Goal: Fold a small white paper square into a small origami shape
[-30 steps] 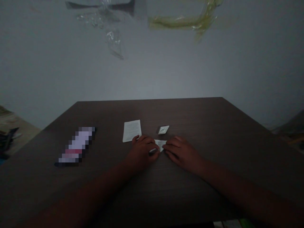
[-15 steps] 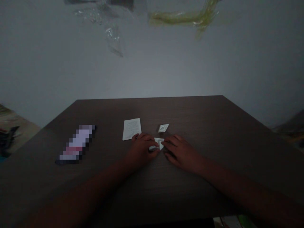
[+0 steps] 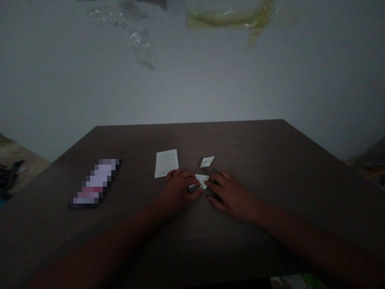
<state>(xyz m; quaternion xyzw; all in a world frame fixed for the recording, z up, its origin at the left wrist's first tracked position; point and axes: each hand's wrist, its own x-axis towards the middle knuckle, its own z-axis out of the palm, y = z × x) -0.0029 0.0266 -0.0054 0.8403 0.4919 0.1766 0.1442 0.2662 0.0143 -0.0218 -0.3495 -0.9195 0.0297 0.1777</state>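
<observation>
The room is dim. Both of my hands rest on a dark wooden table (image 3: 270,160) around a small folded white paper (image 3: 201,180). My left hand (image 3: 179,188) is curled, its fingers and thumb pinching the paper's left side. My right hand (image 3: 229,193) presses its fingertips on the paper's right edge, fingers held together. Most of the paper is hidden under the fingers. A smaller folded white paper piece (image 3: 207,161) lies just behind my hands. A flat white sheet with faint print (image 3: 166,162) lies behind my left hand.
A long pixelated flat object (image 3: 94,184) lies on the table's left side. A pale wall (image 3: 192,88) rises behind the table, with clear plastic (image 3: 141,48) and a yellowish strip (image 3: 228,18) hanging on it. Clutter shows at the far left and right edges.
The hands stay in nearly the same place. The fingertips have drawn slightly closer over the folded paper, so less of it shows. The view has tilted a little.
</observation>
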